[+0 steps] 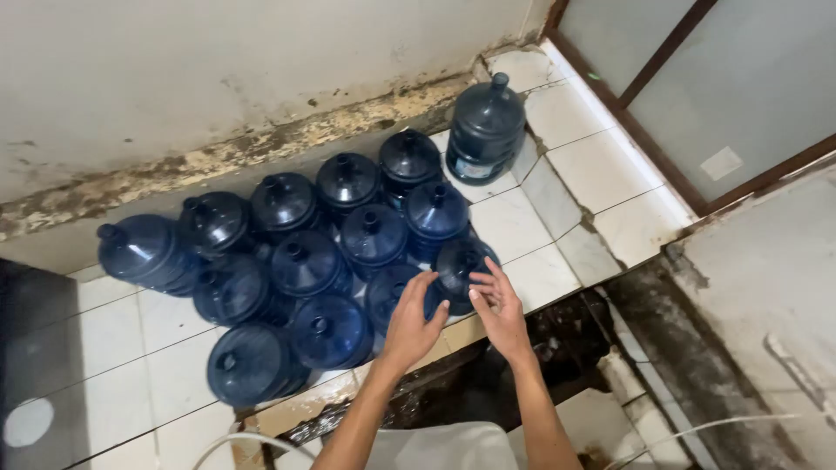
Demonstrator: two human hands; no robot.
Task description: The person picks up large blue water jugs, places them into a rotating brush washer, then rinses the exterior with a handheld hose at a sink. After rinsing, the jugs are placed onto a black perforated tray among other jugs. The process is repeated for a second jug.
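while both hands (457, 318) reach, nearest blue jug (461, 270) sits between their fingers (488, 274)

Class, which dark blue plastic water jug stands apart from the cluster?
The dark blue plastic water jug nearest the corner, alone on the white tiled floor; the others crowd together.

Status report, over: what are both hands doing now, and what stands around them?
Left hand open on front blue jug. Right hand open, touching neighbour jug. Many jugs packed behind; one jug apart near the wall.
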